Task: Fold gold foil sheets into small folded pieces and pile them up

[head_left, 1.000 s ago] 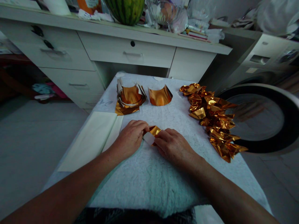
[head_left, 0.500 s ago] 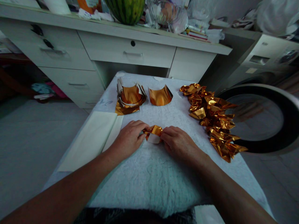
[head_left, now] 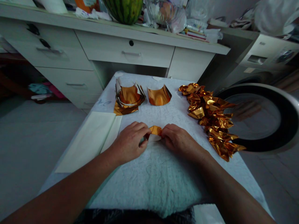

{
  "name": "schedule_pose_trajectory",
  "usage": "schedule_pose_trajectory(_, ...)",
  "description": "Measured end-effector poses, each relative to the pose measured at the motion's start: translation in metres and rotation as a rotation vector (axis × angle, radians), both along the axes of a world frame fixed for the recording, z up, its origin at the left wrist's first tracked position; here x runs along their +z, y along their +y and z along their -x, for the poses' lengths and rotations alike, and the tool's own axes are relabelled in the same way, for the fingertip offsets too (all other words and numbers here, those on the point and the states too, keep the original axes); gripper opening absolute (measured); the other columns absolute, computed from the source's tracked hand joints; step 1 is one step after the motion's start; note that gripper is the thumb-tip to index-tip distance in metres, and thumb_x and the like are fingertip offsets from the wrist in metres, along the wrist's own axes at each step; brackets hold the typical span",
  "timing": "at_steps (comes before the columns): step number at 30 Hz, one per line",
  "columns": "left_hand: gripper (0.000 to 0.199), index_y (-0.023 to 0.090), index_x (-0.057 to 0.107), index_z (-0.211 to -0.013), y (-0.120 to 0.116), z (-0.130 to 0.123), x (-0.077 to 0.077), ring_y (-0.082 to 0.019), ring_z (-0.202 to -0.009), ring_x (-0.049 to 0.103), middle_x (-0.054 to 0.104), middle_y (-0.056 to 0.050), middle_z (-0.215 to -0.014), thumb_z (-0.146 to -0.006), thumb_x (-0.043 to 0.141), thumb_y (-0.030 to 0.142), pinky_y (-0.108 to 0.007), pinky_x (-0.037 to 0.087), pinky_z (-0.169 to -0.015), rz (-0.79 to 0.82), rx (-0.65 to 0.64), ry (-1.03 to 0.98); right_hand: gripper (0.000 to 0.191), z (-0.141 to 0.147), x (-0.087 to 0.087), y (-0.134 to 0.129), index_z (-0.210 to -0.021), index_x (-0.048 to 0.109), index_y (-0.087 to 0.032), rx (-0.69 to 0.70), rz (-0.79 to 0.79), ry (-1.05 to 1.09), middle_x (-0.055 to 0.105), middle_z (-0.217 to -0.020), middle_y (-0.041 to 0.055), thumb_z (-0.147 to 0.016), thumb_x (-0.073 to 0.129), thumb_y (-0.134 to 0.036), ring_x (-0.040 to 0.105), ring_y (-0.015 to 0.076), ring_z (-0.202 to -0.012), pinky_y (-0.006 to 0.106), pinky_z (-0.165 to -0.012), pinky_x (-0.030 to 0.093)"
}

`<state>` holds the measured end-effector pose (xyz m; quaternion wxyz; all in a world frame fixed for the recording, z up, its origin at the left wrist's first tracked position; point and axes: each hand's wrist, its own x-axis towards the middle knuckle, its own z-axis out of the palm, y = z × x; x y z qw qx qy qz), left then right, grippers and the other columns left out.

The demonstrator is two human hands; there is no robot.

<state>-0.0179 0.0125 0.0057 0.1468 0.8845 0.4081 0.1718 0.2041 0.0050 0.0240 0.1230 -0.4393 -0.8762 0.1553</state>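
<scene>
Between my two hands is a small piece of gold foil paper, folded, its pale underside showing toward me. My left hand pinches its left end with bent fingers. At the right end, my right hand grips it the same way; the fingertips partly hide both ends. Beyond them stands a stack of curled gold foil sheets, and one curved gold sheet lies to its right. Folded, crinkled gold foil pieces form a heap on the right side of the table.
A cloth-covered table holds all this, with white paper sheets at its left. Behind are a white drawer cabinet carrying a watermelon and clutter. The open round door of a washing machine borders the right edge.
My left fingers have shifted on the foil's left end, the thumb now lower and apart from the index finger. The foil has been bent slightly. The whole view has shifted a little.
</scene>
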Motion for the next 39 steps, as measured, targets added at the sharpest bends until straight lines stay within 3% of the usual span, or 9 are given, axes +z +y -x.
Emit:
schedule_pose_trajectory(5,0.015,0.018,0.067,-0.097,0.002,-0.002,-0.004,-0.022,-0.093,0.057,0.067,-0.007,-0.098,-0.092,0.053,0.016,-0.038,0.050,-0.085,-0.129,-0.030,0.012,0.015,-0.003,0.003,0.000,-0.082,0.060,-0.016,-0.007,0.052,0.044,0.060,-0.084,0.0038,-0.084,0.050,-0.004,0.053,0.0147,-0.080,0.026,-0.074,0.042)
schedule_pose_trajectory(11,0.018,0.020,0.069,-0.090,0.001,-0.003,-0.002,-0.020,-0.086,0.059,0.068,-0.004,-0.087,-0.093,0.052,0.014,-0.034,0.050,-0.079,-0.188,-0.028,0.034,0.022,-0.005,0.011,-0.005,-0.092,0.058,-0.017,0.041,0.098,0.056,0.060,-0.092,0.0046,-0.073,0.057,-0.006,0.052,0.0176,-0.086,0.030,-0.079,0.042)
schedule_pose_trajectory(17,0.016,0.017,0.068,-0.089,0.000,-0.003,0.000,-0.021,-0.084,0.059,0.068,-0.005,-0.084,-0.093,0.053,0.015,-0.035,0.049,-0.077,-0.163,-0.020,0.104,0.010,-0.001,0.003,-0.003,-0.087,0.060,-0.018,-0.045,0.068,0.007,0.060,-0.089,0.0041,-0.081,0.058,-0.010,0.052,0.0169,-0.084,0.028,-0.075,0.040)
schedule_pose_trajectory(23,0.020,0.017,0.067,-0.085,-0.002,-0.003,-0.001,-0.021,-0.081,0.057,0.065,-0.005,-0.080,-0.095,0.049,0.018,-0.035,0.046,-0.074,-0.191,-0.028,0.114,0.012,-0.001,-0.001,-0.001,-0.090,0.060,-0.017,-0.167,0.091,0.032,0.061,-0.084,0.0024,-0.080,0.061,-0.011,0.052,0.0150,-0.076,0.027,-0.068,0.038)
schedule_pose_trajectory(32,0.016,0.016,0.068,-0.099,-0.003,-0.004,0.000,-0.023,-0.086,0.057,0.065,-0.006,-0.089,-0.091,0.054,0.015,-0.038,0.048,-0.079,-0.136,-0.034,0.106,0.016,-0.002,-0.001,-0.001,-0.089,0.068,-0.016,-0.026,0.083,0.024,0.061,-0.086,0.0042,-0.087,0.055,-0.007,0.054,0.0153,-0.082,0.027,-0.074,0.040)
schedule_pose_trajectory(39,0.016,0.017,0.069,-0.087,-0.003,-0.005,0.000,-0.021,-0.078,0.057,0.064,-0.004,-0.080,-0.093,0.055,0.018,-0.034,0.047,-0.072,-0.171,-0.033,0.146,0.017,-0.003,-0.001,0.000,-0.087,0.067,-0.017,-0.007,0.081,0.024,0.060,-0.086,0.0041,-0.090,0.053,-0.008,0.054,0.0148,-0.081,0.026,-0.073,0.040)
